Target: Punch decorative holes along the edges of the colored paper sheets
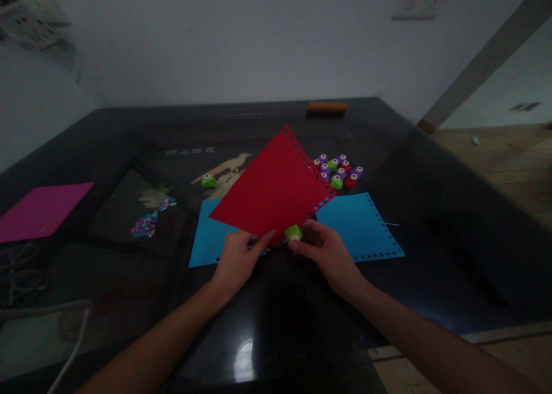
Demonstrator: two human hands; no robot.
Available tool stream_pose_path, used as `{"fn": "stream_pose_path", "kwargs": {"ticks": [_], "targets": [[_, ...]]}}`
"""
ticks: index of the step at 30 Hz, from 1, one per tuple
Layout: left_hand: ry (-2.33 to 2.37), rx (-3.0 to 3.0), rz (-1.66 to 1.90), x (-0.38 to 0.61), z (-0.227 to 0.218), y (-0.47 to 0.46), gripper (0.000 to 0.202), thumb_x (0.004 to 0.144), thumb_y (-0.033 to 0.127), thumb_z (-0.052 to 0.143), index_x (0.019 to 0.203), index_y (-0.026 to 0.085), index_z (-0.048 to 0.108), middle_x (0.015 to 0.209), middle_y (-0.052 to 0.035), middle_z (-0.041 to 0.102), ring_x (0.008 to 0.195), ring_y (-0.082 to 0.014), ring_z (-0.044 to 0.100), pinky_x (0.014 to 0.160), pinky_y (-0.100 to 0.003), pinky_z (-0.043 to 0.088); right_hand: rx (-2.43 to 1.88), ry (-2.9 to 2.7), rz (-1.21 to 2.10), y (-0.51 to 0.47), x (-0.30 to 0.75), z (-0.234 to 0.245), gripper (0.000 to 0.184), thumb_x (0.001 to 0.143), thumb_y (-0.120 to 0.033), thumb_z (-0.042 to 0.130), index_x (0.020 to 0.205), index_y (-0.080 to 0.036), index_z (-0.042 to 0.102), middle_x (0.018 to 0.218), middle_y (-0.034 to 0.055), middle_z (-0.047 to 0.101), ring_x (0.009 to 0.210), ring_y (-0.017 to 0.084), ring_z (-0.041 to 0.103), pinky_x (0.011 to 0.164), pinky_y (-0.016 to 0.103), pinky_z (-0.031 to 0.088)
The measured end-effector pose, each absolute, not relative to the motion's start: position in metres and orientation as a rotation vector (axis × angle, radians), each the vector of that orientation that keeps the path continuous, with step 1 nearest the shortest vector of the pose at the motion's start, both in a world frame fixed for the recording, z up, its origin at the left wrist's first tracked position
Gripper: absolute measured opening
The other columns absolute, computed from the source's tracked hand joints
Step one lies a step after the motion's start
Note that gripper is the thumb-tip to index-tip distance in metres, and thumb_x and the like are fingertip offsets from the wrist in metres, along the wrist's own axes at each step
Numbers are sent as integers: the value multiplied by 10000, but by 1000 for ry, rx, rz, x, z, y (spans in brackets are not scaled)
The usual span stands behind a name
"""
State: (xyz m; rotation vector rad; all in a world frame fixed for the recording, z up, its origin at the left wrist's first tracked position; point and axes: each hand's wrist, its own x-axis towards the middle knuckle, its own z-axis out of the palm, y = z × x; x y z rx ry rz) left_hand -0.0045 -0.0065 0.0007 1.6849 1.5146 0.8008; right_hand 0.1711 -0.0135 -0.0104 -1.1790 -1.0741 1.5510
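A red paper sheet (271, 187) with small holes punched along its right edges is held above the dark table (431, 267). My left hand (237, 259) pinches its near corner. Fingers of my right hand (325, 250) close around a small green paper punch (294, 232) set on the sheet's lower right edge. Under the red sheet lies a blue paper sheet (362, 227) flat on the table, also with holes along its edges.
A cluster of several small punches (338, 171) in purple, green and red sits behind the blue sheet. One lone green punch (208, 180) lies left of the red sheet. A magenta sheet (41, 210) and a pile of coloured bits (146, 224) lie at the left.
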Motion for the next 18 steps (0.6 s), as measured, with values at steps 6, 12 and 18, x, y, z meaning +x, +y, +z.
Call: {"fn": "stream_pose_path", "kwargs": {"ticks": [6,12,18], "targets": [[1488,1756,781,-4,1,-7,299,827,366,510,677,164,669,655,-31,711,599,-166,641,562,-243,446,-1181,-1080,1582,-15,171,-5,363,608,-338,774,915,-203,635,844,16,663,695,141,581,561,254,446],[1496,1818,773,-5,-1,-7,291,834,361,513,708,161,685,667,-32,715,599,-165,642,563,-247,439,-1116,-1008,1655,-15,169,-9,365,587,-294,788,904,-193,638,848,17,653,681,124,563,558,245,448],[1481,1825,761,-5,-2,-6,294,844,374,506,744,176,698,725,-30,731,649,-171,656,609,-253,466,-1108,-1004,1661,-14,170,-10,348,583,-291,795,878,-191,640,853,19,648,693,128,562,580,258,452]]}}
